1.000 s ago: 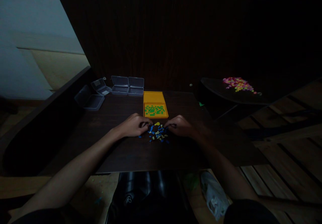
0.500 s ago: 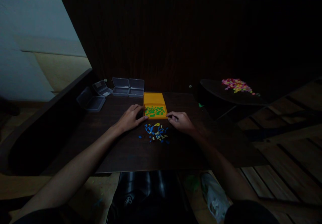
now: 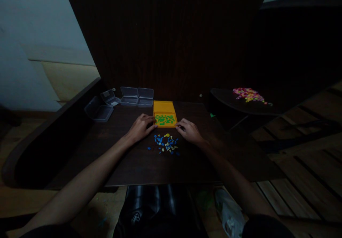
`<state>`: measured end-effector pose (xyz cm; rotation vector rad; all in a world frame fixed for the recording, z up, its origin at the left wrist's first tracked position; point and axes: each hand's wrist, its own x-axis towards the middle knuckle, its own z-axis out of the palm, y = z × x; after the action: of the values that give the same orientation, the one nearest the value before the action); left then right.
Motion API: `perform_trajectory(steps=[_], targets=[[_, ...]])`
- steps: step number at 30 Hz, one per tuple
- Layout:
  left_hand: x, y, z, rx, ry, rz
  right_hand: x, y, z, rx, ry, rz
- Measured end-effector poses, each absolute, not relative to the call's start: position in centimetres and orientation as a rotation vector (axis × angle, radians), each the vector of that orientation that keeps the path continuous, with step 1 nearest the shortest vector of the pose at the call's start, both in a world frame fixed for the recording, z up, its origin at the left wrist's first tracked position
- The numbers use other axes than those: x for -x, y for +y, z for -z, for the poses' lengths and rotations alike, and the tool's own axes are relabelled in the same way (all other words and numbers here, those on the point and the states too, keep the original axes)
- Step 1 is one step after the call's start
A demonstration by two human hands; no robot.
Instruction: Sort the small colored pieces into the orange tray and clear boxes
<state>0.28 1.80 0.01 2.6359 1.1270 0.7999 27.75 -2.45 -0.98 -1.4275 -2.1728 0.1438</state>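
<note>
On the dark table (image 3: 133, 166), one open orange box (image 3: 164, 114) of green pieces (image 3: 164, 118) sits between two hands. Left hand (image 3: 139, 127) lies flat with fingers touching the box's left edge, gripping nothing. Right hand (image 3: 189, 131) touches its right corner; whether it pinches anything cannot be told. One scatter of blue and yellow pieces (image 3: 166, 144) lies just before the box. Three clear cases (image 3: 136, 97) stand open behind, left.
</note>
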Motion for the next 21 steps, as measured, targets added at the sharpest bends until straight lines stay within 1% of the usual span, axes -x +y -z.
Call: perform_trajectory(steps=[9,21], targets=[[-0.9,2.5,0.5,-2.611,1.196,-0.831,-27.6,-1.6,1.5,1.454,-2.124,-0.117],[-1.1,2.7,0.6,-2.683,1.243,-0.785,-27.3,-0.9,1.7,1.486,-2.122,-0.079]])
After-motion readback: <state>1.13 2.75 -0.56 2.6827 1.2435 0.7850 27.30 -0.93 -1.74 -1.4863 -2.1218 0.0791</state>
